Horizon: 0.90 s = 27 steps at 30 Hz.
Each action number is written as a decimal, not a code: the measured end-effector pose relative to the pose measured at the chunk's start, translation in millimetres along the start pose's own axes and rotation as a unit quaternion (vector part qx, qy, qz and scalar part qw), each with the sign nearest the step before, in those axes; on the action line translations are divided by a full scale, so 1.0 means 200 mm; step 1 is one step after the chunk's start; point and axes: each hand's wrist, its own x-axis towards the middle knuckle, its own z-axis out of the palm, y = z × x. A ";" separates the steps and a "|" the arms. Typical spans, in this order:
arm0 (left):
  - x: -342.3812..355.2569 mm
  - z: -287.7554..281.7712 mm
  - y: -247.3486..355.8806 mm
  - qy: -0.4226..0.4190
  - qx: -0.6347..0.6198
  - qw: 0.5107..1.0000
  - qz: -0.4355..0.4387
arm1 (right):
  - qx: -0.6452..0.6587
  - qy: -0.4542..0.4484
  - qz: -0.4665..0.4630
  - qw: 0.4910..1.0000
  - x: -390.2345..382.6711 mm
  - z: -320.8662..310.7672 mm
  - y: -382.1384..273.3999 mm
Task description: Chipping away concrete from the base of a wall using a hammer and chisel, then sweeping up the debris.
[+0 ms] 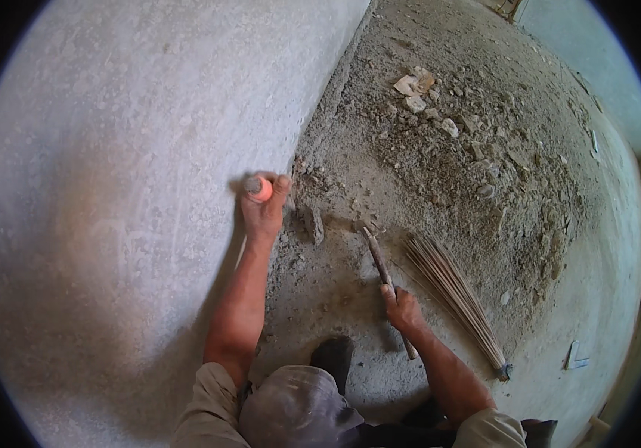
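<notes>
With the left grip [263, 214] we clench the chisel [260, 189] near the wall [149, 112]; right of the wall, the right grip [403, 308] grasps an apparent hammer [379, 263]. We judge this chisel positioning; striking calls for steady alignment.

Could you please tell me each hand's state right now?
Left hand: closed, holding an orange, round, grey-topped tool.
Right hand: closed, holding a long, brown, stick-shaped tool.

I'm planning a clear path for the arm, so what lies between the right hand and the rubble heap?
In the head view, a bundle of thin sticks lies between the right hand and the rubble heap.
</notes>
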 end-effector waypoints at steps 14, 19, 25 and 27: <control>0.02 0.10 -0.02 -0.004 -0.064 0.983 -0.172 | -0.001 0.012 -0.016 1.000 0.01 -0.01 0.02; -0.17 0.00 0.02 -0.030 0.035 0.995 -0.084 | -0.011 0.002 -0.036 0.999 0.02 0.01 0.02; -0.07 -0.12 0.14 -0.093 0.062 0.993 0.036 | -0.015 -0.003 -0.022 1.000 0.03 -0.01 0.00; -0.07 -0.10 0.10 -0.106 0.093 0.989 0.034 | -0.024 -0.001 -0.024 0.999 0.02 0.00 -0.01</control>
